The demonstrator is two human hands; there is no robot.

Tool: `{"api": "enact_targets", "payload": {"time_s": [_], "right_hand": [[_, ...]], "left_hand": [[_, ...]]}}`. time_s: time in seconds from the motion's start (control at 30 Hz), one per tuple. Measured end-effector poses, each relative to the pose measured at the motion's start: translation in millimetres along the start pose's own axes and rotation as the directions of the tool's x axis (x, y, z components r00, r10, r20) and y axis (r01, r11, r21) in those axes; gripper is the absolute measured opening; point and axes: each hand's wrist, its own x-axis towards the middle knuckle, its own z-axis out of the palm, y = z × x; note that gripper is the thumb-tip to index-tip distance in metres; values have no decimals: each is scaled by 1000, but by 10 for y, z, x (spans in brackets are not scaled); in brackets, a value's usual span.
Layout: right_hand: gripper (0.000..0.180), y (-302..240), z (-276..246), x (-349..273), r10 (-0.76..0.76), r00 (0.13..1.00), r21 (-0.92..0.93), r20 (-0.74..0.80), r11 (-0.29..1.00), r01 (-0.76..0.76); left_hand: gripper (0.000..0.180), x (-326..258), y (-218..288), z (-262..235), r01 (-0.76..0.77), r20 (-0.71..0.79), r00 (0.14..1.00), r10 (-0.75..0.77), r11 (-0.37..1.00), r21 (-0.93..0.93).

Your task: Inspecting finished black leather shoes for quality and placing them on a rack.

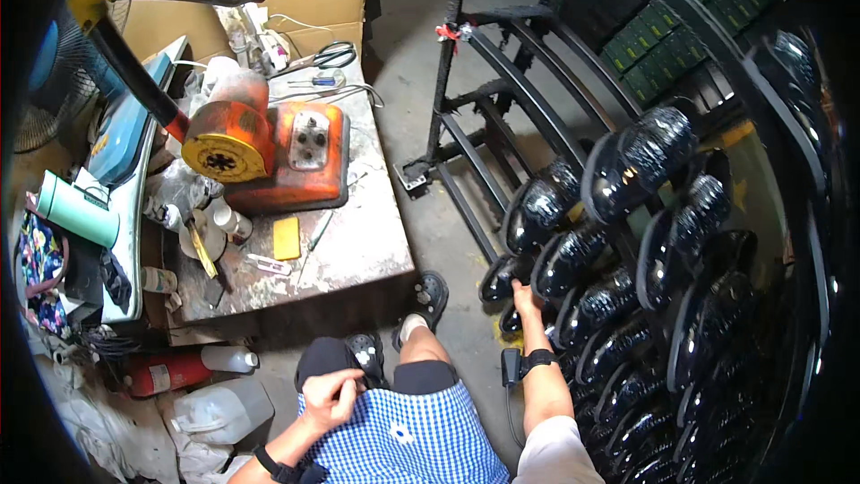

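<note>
My right hand reaches out to the right, to the lower front of a rack of glossy black shoes. Its thumb and fingers close on the end of a black shoe, low at the rack's left side; part of the fingers is hidden. Just below this hand sits another black shoe. Over my lap, my left hand is curled into a loose fist, with nothing visible in it. Beneath it lies a blue-and-white checked apron.
A dark metal rack full of shoes fills the right side. At left stands a worn workbench with an orange machine, scissors and a yellow block. On the floor lie a clear plastic jug and a red bottle.
</note>
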Motion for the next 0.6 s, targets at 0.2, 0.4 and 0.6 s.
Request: {"api": "enact_targets", "payload": {"time_s": [0.2, 0.4, 0.6], "right_hand": [[55, 17, 127, 508, -32, 988, 12, -149, 999, 34], [41, -114, 204, 284, -314, 835, 174, -451, 887, 427], [27, -408, -345, -851, -522, 849, 333, -80, 789, 516]], "left_hand": [[14, 26, -30, 18, 7, 10, 1000, -6, 999, -47], [15, 74, 9, 45, -48, 24, 999, 49, 998, -48], [15, 45, 51, 59, -39, 6, 999, 40, 995, -94]]}}
